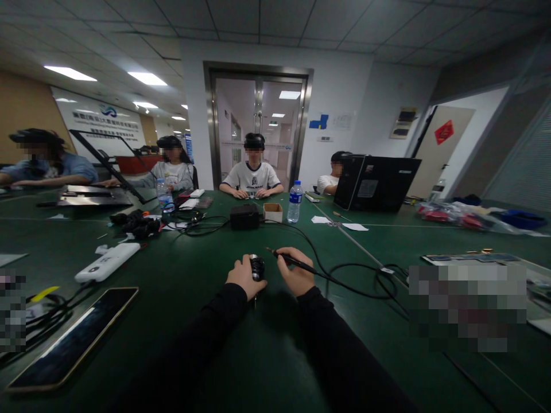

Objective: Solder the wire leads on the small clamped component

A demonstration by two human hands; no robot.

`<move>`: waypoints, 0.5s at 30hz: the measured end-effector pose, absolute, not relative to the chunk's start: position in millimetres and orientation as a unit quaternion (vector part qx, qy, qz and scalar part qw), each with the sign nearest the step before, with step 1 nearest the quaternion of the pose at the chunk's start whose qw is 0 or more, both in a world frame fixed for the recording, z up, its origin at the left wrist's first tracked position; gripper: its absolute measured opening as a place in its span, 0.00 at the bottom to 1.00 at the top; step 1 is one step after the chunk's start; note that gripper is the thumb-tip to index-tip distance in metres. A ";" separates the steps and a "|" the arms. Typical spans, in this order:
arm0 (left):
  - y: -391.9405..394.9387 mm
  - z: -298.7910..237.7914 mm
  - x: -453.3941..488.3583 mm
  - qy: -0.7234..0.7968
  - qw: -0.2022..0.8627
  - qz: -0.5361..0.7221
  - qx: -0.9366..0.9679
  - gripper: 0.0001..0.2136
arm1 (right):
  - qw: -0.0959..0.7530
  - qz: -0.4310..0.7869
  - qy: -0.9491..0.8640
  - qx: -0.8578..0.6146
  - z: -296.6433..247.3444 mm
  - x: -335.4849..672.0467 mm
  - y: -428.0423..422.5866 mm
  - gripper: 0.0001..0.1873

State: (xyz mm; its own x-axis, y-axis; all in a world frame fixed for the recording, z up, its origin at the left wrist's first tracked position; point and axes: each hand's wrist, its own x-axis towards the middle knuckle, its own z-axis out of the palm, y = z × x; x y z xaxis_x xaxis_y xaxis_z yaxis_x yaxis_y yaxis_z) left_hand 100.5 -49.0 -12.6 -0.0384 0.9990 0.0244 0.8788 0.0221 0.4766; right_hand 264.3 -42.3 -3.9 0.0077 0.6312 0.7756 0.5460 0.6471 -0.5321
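My left hand (244, 276) is closed around a small black cylindrical part with a shiny top (257, 267), held just above the green table (181, 287). My right hand (297, 271) grips a black pen-shaped tool (290, 261) like a pencil, its tip pointing left towards the part. A black cable (344, 275) runs from the tool's rear off to the right and loops on the table. Both my sleeves are black.
A tablet (73, 338) and a white device (107, 261) lie at the left. A black box (244, 217), a small carton (272, 212) and two water bottles (295, 202) stand mid-table. A laptop (374, 183) is at the right. Several people sit across.
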 end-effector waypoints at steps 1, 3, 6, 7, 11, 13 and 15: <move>-49.5 -13.0 101.4 0.695 0.163 0.185 0.675 0.38 | 0.574 0.037 -0.702 -0.419 -3.8 264.2 -42.3 0.08; -51.0 -13.6 102.9 0.693 0.164 0.185 0.677 0.39 | 0.575 0.034 -0.703 -0.418 -4.1 264.0 -42.0 0.08; -50.8 -13.2 100.4 0.691 0.167 0.190 0.677 0.41 | 0.574 0.027 -0.704 -0.417 -4.9 264.0 -41.4 0.08; -48.6 -12.4 97.5 0.687 0.177 0.193 0.678 0.41 | 0.575 0.027 -0.703 -0.418 -5.2 264.1 -41.2 0.08; -25.4 -6.8 79.5 0.682 0.256 0.212 0.651 0.42 | 0.577 0.027 -0.700 -0.420 -4.8 264.5 -41.7 0.08; -7.9 -6.0 72.5 0.702 0.266 0.214 0.625 0.41 | 0.580 0.028 -0.698 -0.419 -3.9 264.6 -42.5 0.08; 8.5 -8.4 70.2 0.710 0.262 0.205 0.621 0.39 | 0.582 0.028 -0.698 -0.417 -3.1 264.5 -43.3 0.07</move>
State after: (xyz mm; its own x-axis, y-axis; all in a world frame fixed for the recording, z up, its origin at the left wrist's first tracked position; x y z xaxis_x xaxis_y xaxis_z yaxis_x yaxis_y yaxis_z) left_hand 70.2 8.5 -8.4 -0.0918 0.9889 -0.1172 0.7748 0.1449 0.6154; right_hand 264.5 -43.3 -3.1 0.0244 0.6146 0.7884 0.5499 0.6504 -0.5240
